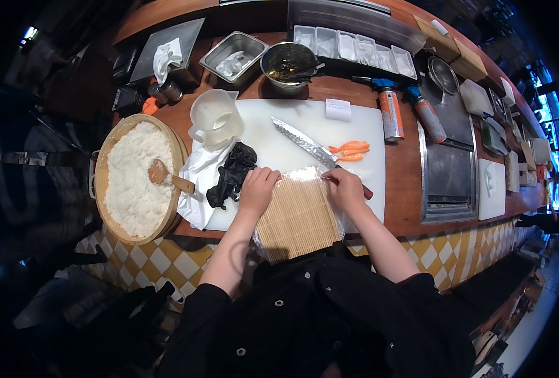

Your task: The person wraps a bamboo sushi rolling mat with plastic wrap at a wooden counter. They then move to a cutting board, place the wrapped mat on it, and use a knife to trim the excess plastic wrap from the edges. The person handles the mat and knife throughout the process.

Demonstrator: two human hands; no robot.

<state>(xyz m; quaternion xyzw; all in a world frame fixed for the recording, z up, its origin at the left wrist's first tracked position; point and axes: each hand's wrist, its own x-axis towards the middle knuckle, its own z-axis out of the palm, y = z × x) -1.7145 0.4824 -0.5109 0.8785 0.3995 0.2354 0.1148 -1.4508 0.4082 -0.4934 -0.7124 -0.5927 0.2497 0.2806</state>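
A bamboo sushi rolling mat [298,217] lies over the front edge of a white cutting board [270,123]. Clear plastic film [303,174] shows along its far edge and sides. My left hand [259,191] grips the mat's far left corner. At the far right corner, my right hand [346,189] pinches the film. Beneath that hand passes the handle of a kitchen knife [303,141], whose blade points away to the left. Orange cooked shrimp [352,149] lie just beyond it. Crumpled black gloves [234,172] rest on a white cloth [199,198] beside my left hand.
On the left stands a wooden tub [181,156] of white rice [135,184] with a wooden paddle [166,177]. Behind are a plastic jug [215,115], a metal bowl [289,64] and a steel pan [232,52]. Two torch canisters [390,113] stand right of the board.
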